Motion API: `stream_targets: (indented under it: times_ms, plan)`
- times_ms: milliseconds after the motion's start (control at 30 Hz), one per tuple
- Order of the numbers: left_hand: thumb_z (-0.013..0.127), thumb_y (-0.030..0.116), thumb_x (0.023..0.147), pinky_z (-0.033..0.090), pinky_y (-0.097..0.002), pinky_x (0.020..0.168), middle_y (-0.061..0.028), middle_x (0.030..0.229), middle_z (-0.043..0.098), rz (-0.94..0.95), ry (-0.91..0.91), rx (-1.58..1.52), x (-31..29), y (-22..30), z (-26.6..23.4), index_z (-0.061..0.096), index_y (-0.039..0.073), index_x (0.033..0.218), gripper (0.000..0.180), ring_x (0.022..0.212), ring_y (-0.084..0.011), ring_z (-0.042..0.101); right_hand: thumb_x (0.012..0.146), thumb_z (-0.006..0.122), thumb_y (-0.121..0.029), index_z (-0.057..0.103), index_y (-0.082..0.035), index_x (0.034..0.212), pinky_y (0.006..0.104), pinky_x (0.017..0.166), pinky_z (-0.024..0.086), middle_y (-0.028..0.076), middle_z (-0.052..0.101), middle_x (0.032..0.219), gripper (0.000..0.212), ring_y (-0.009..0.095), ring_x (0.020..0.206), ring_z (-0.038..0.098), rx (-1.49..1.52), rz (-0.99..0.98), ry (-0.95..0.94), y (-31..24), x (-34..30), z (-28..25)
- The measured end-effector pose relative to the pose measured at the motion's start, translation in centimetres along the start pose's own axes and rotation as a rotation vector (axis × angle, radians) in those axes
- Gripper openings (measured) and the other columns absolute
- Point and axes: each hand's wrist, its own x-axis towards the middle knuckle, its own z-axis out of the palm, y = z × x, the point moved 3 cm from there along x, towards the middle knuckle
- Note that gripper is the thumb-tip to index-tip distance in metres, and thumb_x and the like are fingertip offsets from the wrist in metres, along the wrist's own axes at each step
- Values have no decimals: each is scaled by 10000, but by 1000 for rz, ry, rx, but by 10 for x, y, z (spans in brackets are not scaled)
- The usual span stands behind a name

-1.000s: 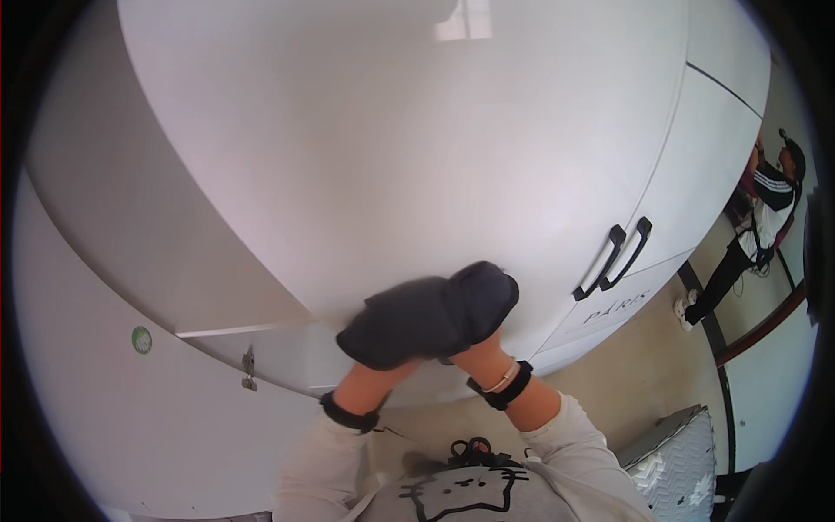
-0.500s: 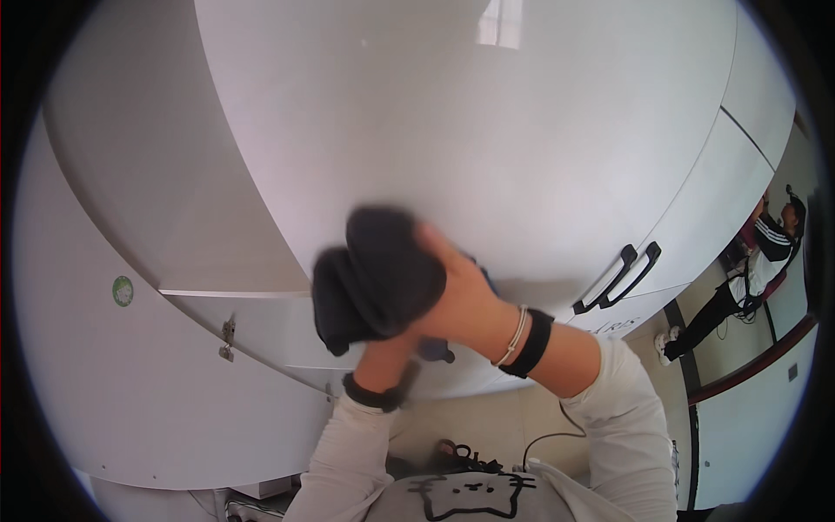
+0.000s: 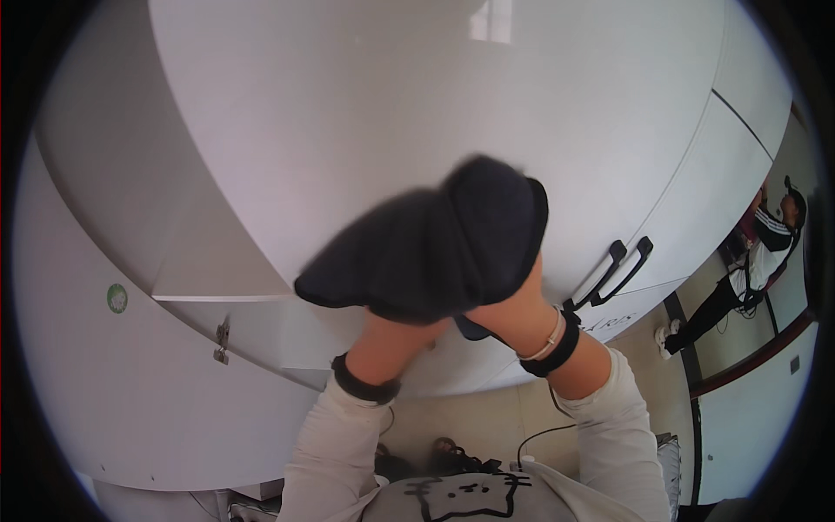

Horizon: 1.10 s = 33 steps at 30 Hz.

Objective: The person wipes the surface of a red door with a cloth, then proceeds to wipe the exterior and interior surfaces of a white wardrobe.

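A dark navy-black cloth item (image 3: 409, 252) with a piped edge is stretched across both hands in front of a glossy white panel. It is folded and blurred, so I cannot tell what kind of item it is. My left hand (image 3: 396, 331) goes up behind its lower left part, fingers covered by the fabric. Under the right part is my right hand (image 3: 513, 322), its fingers likewise covered; the cloth rises above it to a rounded top. A smaller dark piece (image 3: 472, 329) shows just below the cloth, between the wrists.
Two black handles (image 3: 622, 270) stick out from the white cabinet at right. On the left is a white door (image 3: 165, 374) with a metal hinge (image 3: 222, 339) and a round green sticker (image 3: 116, 298). Far right, another person (image 3: 765, 261) stands. A thin cable (image 3: 544, 432) lies below.
Both hands have moved apart, the right one up and to the right. The dark cloth, bunched up before, is now spread wider between them, and the right thumb is no longer visible.
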Motion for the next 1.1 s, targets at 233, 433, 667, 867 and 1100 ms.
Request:
stream_targets:
  times_ms: [233,433,667,867,1100]
  plan:
    - [605,272,739,324,-421,964,-158,1183,498,115,-2,67,20,29,5,518,72,1168,481,1121,-313,453,691,653,-296,532,-63,1136,424,974,310,125,532,1155,517,309,1142,437,102,251,150,31,-56,13]
    - [560,275,801,264,-401,1007,-159,1280,401,-70,-517,-250,-53,19,53,352,71,1294,573,1200,-293,365,703,628,-278,507,-62,1160,457,966,297,148,497,1181,520,332,1138,423,-127,320,-52,6,-151,78]
    - [566,222,797,317,-426,951,-160,1204,462,84,-291,-268,1,47,40,442,41,1208,466,1118,-324,427,698,610,-241,538,-57,1112,474,923,329,141,526,1130,458,335,1079,468,-94,406,98,32,-131,36]
    - [584,232,793,323,-392,951,-161,1188,477,85,-287,-599,84,87,43,443,25,1201,479,1112,-305,440,726,592,-188,555,-12,1082,436,883,377,192,552,1064,399,386,991,513,-176,527,313,60,-79,-51]
    - [599,248,793,311,-387,966,-154,1221,457,119,-301,-640,49,98,65,447,34,1207,491,1137,-310,419,734,578,-178,506,-32,1140,431,937,312,160,500,1160,438,343,1099,432,-209,629,293,49,-112,-41]
